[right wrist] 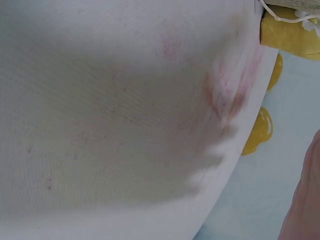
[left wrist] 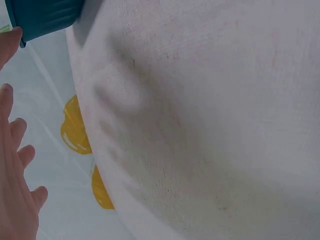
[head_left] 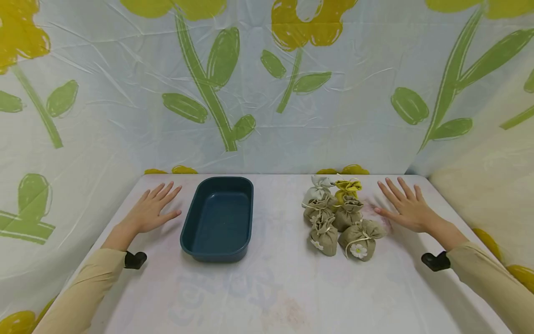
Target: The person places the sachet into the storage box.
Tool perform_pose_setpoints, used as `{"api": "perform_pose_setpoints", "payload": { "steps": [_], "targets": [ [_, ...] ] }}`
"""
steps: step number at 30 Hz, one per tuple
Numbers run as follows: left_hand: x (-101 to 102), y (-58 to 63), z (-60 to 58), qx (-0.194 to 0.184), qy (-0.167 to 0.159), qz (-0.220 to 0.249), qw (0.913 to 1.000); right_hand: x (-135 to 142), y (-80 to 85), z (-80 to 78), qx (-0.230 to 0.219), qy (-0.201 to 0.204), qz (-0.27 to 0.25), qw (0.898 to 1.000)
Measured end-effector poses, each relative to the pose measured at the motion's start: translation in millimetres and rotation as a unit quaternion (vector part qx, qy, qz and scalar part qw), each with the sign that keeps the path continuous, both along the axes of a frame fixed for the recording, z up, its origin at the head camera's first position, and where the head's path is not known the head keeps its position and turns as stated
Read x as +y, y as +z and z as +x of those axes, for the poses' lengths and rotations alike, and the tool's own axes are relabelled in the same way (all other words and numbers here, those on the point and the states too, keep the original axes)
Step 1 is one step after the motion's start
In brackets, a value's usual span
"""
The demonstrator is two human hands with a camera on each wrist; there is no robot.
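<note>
My left hand (head_left: pixel 146 213) hovers over the table with its fingers spread, just left of a dark blue rectangular tub (head_left: pixel 218 220). Nothing lies in the tub. In the left wrist view the tub's corner (left wrist: pixel 47 20) shows at the top left. On the other side, my right hand (head_left: pixel 410 211) is spread too, holding nothing, beside a cluster of small drawstring pouches. The cluster has a white pouch (head_left: pixel 318 188) and a yellow pouch (head_left: pixel 347 188) at the back, and several tan pouches (head_left: pixel 361 239) in front, some with white daisies.
The table (head_left: pixel 267 287) has a whitish cover with faint marks. Behind it hangs a pale cloth (head_left: pixel 354 130) printed with yellow flowers and green leaves, and similar cloth lines both sides. A black wrist mount (head_left: pixel 135 260) sits at the left cuff, another (head_left: pixel 435 261) at the right.
</note>
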State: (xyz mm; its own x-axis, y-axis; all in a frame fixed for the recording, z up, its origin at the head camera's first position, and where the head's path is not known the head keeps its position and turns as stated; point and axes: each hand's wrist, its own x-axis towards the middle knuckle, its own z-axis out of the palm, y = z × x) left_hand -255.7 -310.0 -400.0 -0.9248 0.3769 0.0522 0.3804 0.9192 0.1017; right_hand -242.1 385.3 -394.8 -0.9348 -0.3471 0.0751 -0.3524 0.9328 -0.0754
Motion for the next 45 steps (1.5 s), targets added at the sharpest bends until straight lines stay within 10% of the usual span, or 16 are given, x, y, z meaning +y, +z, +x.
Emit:
{"api": "perform_pose_setpoints", "payload": {
  "steps": [9, 18, 23, 30, 39, 45],
  "targets": [
    [0.4, 2.4, -0.2, -0.027, 0.010, 0.047, 0.9985, 2.7, 2.6, 1.9, 0.059, 0.027, -0.017, 0.998],
    [14.9, 1.0, -1.3, 0.099, 0.020, 0.040, 0.9941, -2.7, 0.6, 2.6, 0.118, 0.042, -0.054, 0.991],
    [26.7, -0.8, 0.3, 0.097, 0.074, 0.110, 0.9864, -15.9, 5.4, 9.4, 0.130, 0.036, -0.076, 0.988],
    [45.9, -2.6, 4.2, 0.064, 0.104, 0.230, 0.9656, -32.8, 9.9, 21.0, 0.152, 0.037, -0.128, 0.979],
    [59.9, -4.0, 4.2, -0.026, 0.137, 0.373, 0.9172, -44.6, 12.4, 39.5, 0.131, 0.018, -0.212, 0.968],
    [60.1, -3.9, -0.4, -0.076, 0.137, 0.386, 0.9094, -49.3, 15.0, 49.3, 0.064, 0.009, -0.280, 0.958]
  ]
}}
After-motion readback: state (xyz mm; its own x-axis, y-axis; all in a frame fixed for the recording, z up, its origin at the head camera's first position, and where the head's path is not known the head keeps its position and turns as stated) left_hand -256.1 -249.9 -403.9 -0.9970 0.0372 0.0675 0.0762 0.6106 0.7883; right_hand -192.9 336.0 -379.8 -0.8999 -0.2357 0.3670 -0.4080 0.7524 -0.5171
